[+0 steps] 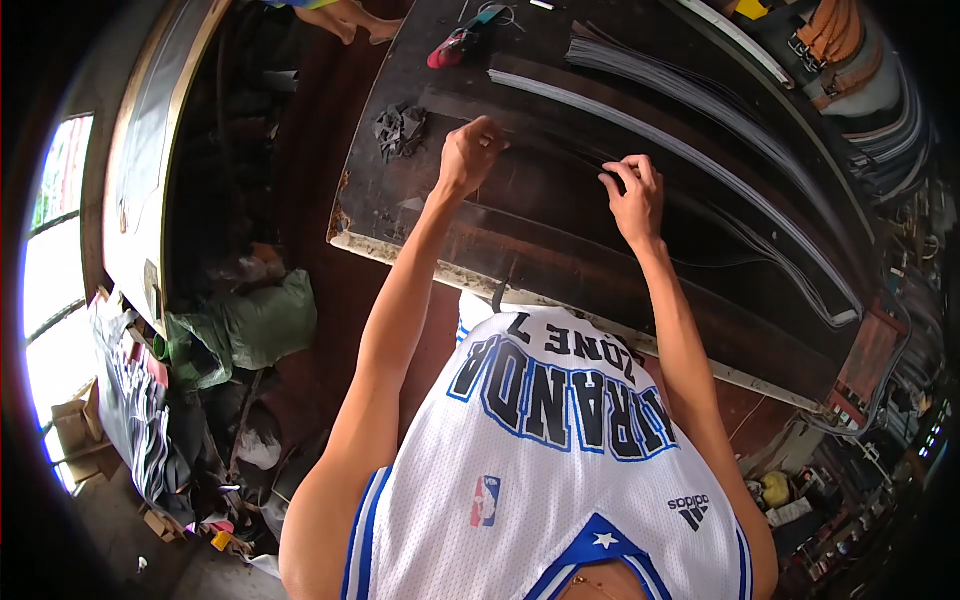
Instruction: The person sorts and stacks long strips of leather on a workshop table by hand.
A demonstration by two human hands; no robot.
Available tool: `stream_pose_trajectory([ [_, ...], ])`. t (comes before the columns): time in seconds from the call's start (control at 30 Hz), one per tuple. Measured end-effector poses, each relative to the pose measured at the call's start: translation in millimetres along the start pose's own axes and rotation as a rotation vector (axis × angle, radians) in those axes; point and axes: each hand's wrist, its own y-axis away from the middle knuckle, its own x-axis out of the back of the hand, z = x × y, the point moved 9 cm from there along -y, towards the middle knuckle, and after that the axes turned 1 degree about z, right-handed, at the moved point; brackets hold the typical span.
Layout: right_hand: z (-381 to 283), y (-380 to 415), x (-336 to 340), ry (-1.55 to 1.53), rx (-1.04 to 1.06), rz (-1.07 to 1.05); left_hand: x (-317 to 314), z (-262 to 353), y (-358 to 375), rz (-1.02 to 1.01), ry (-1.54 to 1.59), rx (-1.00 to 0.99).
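My left hand (472, 156) is closed in a pinch above the dark tabletop (420, 215), near its left end. What its fingers hold, if anything, is too dark to make out. To the right, my right hand (636, 198) has its fingers curled but apart, with a gap between thumb and forefinger. Thin dark lines, perhaps strips, show faintly between the hands against the dark surface. Beside my left hand lies a small heap of dark scraps (400, 131). Loose thin dark strips (745, 235) curve across the table to the right of my right hand.
Beyond my hands lie a long stack of strips (640, 125) and a larger bundle (690, 80). A red and teal tool (462, 42) rests at the far left. Brown belts (830, 38) sit far right. A green sack (265, 320) stands left; another person's feet (360, 25) show behind.
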Motion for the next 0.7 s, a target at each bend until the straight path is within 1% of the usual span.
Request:
stream_pose_trajectory([
  [0.03,-2,-1,3,-0.032,0.002,0.021,1,0,3,-0.001,0.0,0.0],
  [0.1,-4,-1,6,-0.065,0.004,0.04,2,0,8,-0.021,0.11,0.01],
  [0.2,-3,0,6,-0.083,-0.007,0.036,5,-2,10,-0.022,0.112,0.016],
  [0.27,-5,0,6,-0.002,0.024,0.025,4,-2,7,-0.003,0.103,0.017],
  [0.33,-2,0,7,-0.023,0.01,0.017,2,-1,0,0.015,0.095,0.017],
  [0.4,2,0,7,-0.043,-0.007,0.01,-2,-2,-7,0.032,0.071,0.062],
  [0.43,7,1,4,-0.066,-0.048,-0.017,-5,0,-9,0.031,0.071,0.062],
  [0.5,13,2,3,-0.088,-0.092,-0.043,-8,-4,-13,0.048,0.03,0.152],
  [0.7,19,7,6,-0.112,-0.142,-0.066,-13,6,-10,0.06,-0.062,0.211],
])
